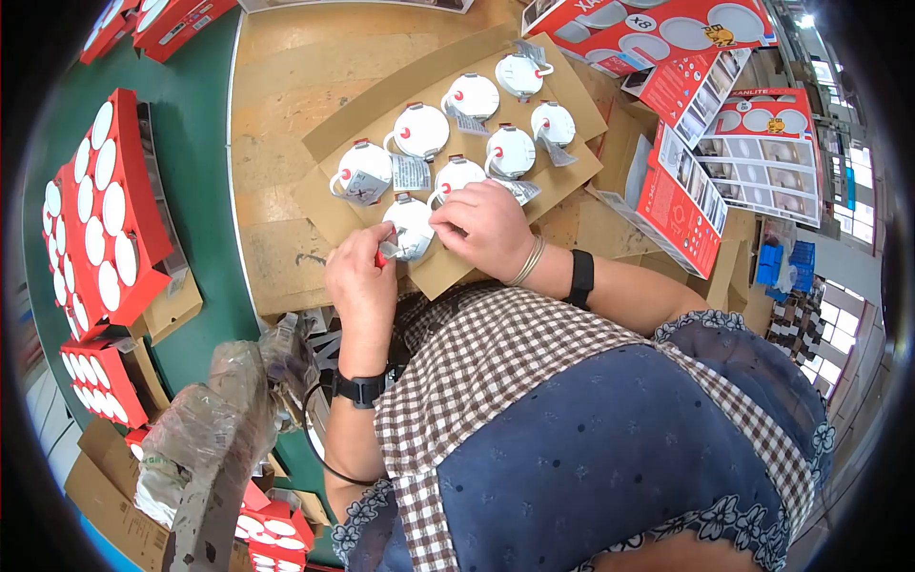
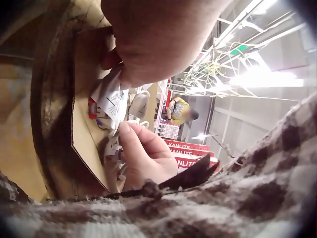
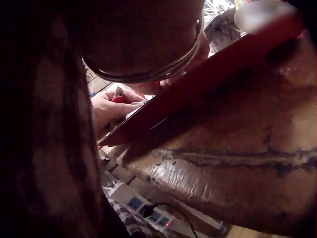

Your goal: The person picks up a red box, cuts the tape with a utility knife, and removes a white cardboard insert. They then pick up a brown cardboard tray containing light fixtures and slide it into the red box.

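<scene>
Both hands are at a round white downlight [image 1: 408,229] near the front corner of a cardboard sheet [image 1: 438,272]. My left hand [image 1: 362,276] is at its left edge, holding a small red-handled tool [image 3: 118,96] with a grey end. My right hand [image 1: 486,229] reaches in from the right, its fingertips pinching a printed white label [image 2: 113,99] over the light. Beyond the hands stand more white downlights [image 1: 421,131] with red parts, white cables and grey printed tags [image 1: 412,173]. The fingers partly cover the worked light.
Red printed boxes [image 1: 681,195] lean at the right of the wooden table [image 1: 276,191]. More red boxes [image 1: 110,210] stand on the green surface [image 1: 200,181] at left. A plastic-wrapped post [image 1: 229,410] rises near the left forearm. A power strip [image 3: 143,206] lies below the table edge.
</scene>
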Available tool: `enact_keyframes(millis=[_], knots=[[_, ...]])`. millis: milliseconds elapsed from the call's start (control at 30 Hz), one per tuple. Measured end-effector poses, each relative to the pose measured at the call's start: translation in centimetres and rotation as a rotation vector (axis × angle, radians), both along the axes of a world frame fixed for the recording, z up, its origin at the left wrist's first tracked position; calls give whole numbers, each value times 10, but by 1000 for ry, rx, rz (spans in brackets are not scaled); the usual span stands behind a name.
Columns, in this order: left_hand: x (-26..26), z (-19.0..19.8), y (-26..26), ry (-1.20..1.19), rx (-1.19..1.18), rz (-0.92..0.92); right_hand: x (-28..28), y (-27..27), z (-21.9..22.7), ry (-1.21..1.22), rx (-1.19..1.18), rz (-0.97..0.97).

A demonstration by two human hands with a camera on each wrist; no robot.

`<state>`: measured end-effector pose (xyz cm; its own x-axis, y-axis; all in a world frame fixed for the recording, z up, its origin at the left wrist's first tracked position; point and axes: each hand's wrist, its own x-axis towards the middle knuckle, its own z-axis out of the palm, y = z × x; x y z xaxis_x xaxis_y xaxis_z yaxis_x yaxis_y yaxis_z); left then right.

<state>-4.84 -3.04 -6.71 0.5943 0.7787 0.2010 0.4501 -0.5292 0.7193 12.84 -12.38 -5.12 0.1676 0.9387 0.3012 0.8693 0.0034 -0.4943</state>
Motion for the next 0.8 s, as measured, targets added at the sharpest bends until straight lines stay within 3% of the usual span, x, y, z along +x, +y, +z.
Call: enact_keyframes(millis=[800], knots=[[-2, 1, 1, 11, -128, 2, 6, 2, 10, 58, -51, 30]])
